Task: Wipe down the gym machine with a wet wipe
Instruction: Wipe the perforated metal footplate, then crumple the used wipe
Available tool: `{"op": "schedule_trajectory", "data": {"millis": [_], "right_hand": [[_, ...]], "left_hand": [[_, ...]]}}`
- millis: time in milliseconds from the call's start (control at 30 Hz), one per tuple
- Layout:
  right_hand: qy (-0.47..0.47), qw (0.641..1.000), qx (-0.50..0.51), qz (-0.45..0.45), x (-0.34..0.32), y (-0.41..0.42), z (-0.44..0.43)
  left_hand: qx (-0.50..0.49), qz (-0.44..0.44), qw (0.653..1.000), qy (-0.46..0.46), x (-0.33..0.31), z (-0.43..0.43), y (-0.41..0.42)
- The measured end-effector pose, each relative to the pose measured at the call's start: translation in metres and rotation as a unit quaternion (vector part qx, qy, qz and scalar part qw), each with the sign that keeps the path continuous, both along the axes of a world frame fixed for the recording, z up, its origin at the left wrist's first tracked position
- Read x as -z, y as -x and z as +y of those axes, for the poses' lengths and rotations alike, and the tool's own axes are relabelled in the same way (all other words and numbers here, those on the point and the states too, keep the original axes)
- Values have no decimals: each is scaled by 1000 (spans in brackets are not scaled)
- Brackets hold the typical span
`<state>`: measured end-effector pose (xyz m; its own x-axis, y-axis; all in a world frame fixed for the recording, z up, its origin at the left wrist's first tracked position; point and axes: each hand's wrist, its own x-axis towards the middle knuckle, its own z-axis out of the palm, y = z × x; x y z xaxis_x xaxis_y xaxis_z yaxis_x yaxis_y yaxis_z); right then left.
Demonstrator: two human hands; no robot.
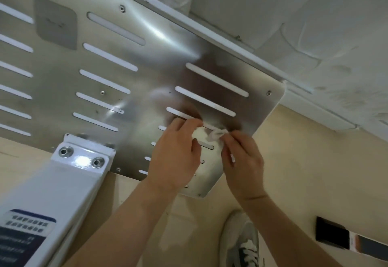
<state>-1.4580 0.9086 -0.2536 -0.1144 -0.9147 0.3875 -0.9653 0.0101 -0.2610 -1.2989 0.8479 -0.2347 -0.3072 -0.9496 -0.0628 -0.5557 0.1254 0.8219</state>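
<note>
A slotted metal panel (147,56) of the gym machine fills the view, with a white frame post (69,182) at its lower edge. Your left hand (174,153) and right hand (243,161) each pinch a crumpled wet wipe (216,134) in front of the panel's lower-right slots.

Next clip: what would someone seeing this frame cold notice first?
The big brushed-metal panel with rows of long slots fills the upper left and middle of the view. In front of its lower right corner, the left hand and right hand pinch a small crumpled white wipe between them. A white post with two bolts runs off to the lower left.
</note>
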Motion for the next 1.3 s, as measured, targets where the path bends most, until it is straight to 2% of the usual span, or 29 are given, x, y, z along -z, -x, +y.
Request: {"op": "schedule_trajectory", "data": {"millis": [167,233,300,333,367,433,467,500,567,600,667,733,767,867,967,1067,1300], "right_hand": [[-174,977,-122,12,34,-40,32],[-260,964,-45,-35,29,-63,31],[-358,922,100,-112,6,-86,18],[-389,887,150,-199,-8,-96,8],[-405,832,182,-332,-26,-105,-1],[-424,651,198,-597,-69,-123,-17],[-433,566,189,-676,-90,-129,-21],[-449,505,169,-718,-111,-135,-24],[-478,432,126,-754,-149,-148,-27],[-482,411,120,-764,-167,-155,-28],[-483,384,123,-777,-202,-173,-30],[-487,387,108,-776,-236,-190,-30],[-490,404,89,-767,-252,-198,-31],[-513,485,31,-707,-297,-217,-36],[-532,530,12,-661,-342,-232,-45],[-554,569,-52,-605,-394,-254,-56],[-527,651,-133,-530,-485,-311,-71]], "left_hand": [[-33,-9,995,-96,-2,5,-26],[-59,-28,990,-126,-10,7,-42],[-107,-19,978,-180,-24,11,-61],[-140,5,967,-212,-32,13,-69],[-179,39,953,-242,-40,16,-78],[-288,131,906,-283,-60,23,-97],[-350,188,868,-298,-71,27,-107],[-405,249,822,-315,-86,30,-118],[-454,360,738,-346,-122,39,-136],[-448,395,716,-361,-140,43,-144],[-409,437,701,-388,-176,53,-156],[-376,461,700,-395,-210,61,-165],[-370,471,700,-389,-227,65,-170],[-371,491,706,-351,-281,76,-185],[-384,476,729,-307,-328,83,-199],[-421,476,721,-278,-365,82,-221],[-492,480,683,-246,-440,78,-266]]}}
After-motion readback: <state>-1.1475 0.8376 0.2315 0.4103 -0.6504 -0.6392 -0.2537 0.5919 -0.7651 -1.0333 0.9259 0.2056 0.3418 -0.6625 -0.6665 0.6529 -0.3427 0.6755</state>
